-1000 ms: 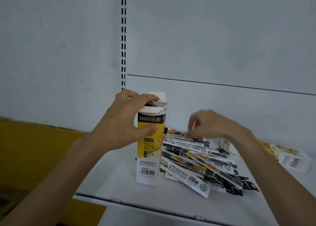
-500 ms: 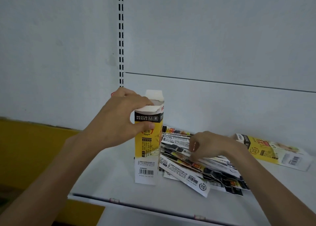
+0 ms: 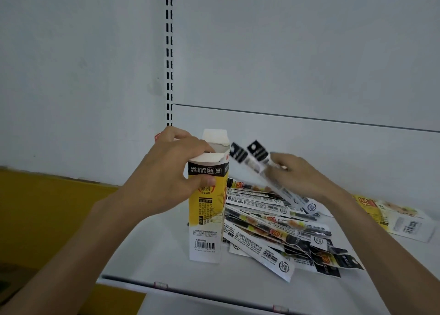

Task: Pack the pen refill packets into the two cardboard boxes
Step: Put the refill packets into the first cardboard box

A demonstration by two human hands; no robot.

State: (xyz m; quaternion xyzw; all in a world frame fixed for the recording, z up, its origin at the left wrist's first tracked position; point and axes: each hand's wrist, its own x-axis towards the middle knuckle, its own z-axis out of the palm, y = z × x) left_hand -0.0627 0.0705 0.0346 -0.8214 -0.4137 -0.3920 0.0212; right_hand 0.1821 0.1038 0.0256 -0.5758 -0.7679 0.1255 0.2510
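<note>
A tall yellow, black and white cardboard box (image 3: 207, 210) stands upright on the white shelf (image 3: 166, 250), its top flaps open. My left hand (image 3: 166, 179) grips it near the top, thumb on the front face. My right hand (image 3: 297, 179) holds two pen refill packets (image 3: 259, 160) lifted off the shelf, their black ends tilted toward the box's opening. A loose pile of several refill packets (image 3: 281, 229) lies just right of the box. The second box (image 3: 395, 217) lies flat at the far right, partly hidden by my right forearm.
A white back panel with a slotted upright (image 3: 169, 52) rises behind the shelf. The shelf's front edge (image 3: 190, 291) runs across the bottom. A yellow surface (image 3: 47, 214) lies lower left.
My right hand went down onto the pile, picked up two packets and raised them toward the box's top. My left hand has stayed on the upright box.
</note>
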